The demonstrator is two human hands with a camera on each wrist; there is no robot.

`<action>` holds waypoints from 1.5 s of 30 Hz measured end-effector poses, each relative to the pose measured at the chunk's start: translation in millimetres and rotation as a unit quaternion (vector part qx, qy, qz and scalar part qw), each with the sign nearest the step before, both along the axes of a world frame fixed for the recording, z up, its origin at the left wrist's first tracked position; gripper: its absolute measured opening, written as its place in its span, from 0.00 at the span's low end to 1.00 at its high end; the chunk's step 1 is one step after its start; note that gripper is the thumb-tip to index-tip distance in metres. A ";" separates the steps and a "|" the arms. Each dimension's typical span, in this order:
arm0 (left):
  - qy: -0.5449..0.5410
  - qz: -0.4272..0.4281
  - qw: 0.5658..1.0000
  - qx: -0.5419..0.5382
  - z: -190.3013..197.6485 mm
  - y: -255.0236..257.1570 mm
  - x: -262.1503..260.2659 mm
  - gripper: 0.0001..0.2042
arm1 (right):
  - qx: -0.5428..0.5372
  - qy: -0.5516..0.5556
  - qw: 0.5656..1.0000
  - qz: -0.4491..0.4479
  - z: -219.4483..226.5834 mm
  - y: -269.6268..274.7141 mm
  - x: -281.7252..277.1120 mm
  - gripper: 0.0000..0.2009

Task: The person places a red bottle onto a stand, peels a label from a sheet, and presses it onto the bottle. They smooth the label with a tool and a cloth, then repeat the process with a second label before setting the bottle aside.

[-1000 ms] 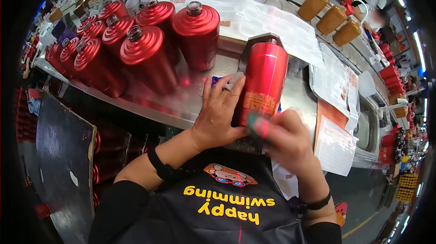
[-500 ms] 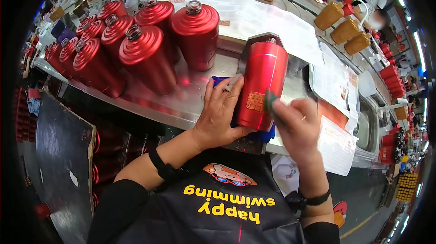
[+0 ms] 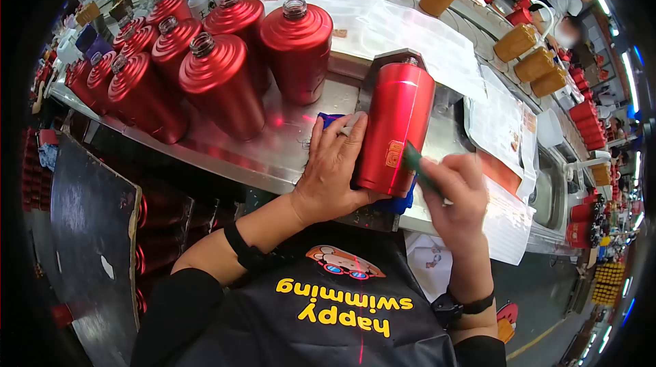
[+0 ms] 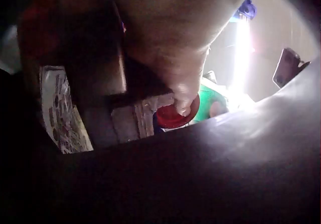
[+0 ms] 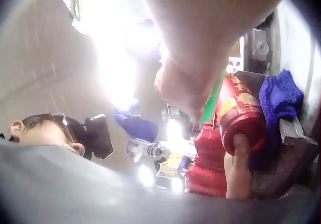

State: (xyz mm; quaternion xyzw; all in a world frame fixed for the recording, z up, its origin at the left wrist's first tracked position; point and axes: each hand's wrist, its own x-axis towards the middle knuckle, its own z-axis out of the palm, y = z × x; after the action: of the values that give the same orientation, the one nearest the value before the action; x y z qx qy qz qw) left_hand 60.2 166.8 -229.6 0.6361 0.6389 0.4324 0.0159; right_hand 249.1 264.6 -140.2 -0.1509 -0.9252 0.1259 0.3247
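A red bottle point(image 3: 396, 117) with a gold emblem point(image 3: 394, 154) lies slanted in a dark cradle point(image 3: 417, 59), its neck pointing away from me. My left hand point(image 3: 331, 169) holds it from the left, index finger along its side and thumb on the round base, as the left wrist view shows of the base point(image 4: 175, 116). Something pale is wrapped around one finger. In my right hand point(image 3: 456, 193), a green scraper point(image 3: 413, 158) is pinched, its edge at the bottle's right side beside the emblem. Blue cloth point(image 3: 396, 204) shows under the bottle.
Several red bottles point(image 3: 225, 90) with glass necks stand on the metal bench at left. White sheets point(image 3: 383, 22) cover its back. Brown bottles point(image 3: 516, 44) stand on a curved conveyor behind. At right are printed papers point(image 3: 502, 220) and a sink point(image 3: 549, 196).
The bottle has turned, so its gold emblem shows narrower and further right. My right hand has moved up and right with the scraper. The brown bottles have shifted right along the conveyor.
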 end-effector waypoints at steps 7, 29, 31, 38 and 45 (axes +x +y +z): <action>0.067 0.023 0.997 0.017 14.3 -3.8 0.4 0.53 | -0.367 0.084 0.917 -0.132 -2.7 -4.4 -1.9 0.08; 0.099 -0.013 0.995 0.015 27.9 -7.5 4.2 0.51 | -0.413 0.195 0.883 -0.105 -19.1 -6.3 -5.3 0.16; 0.111 -0.022 0.993 0.028 20.4 -1.2 4.2 0.51 | -0.425 0.191 0.880 -0.093 -18.9 -9.2 -8.5 0.16; 0.024 -0.028 0.999 0.027 3.8 -11.8 -4.2 0.49 | -0.399 0.170 0.895 -0.104 -39.8 -5.6 -1.1 0.14; 0.078 -0.071 0.992 0.076 7.2 -3.7 1.0 0.42 | -0.408 0.212 0.884 -0.084 -38.7 -21.9 -7.9 0.14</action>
State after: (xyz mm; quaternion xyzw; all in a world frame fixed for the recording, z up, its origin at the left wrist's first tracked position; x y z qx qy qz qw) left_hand 61.2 163.2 -222.5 0.7109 0.5570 0.4262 -0.0519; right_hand 241.3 242.8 -178.9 -0.3169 -0.6847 0.4937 0.4324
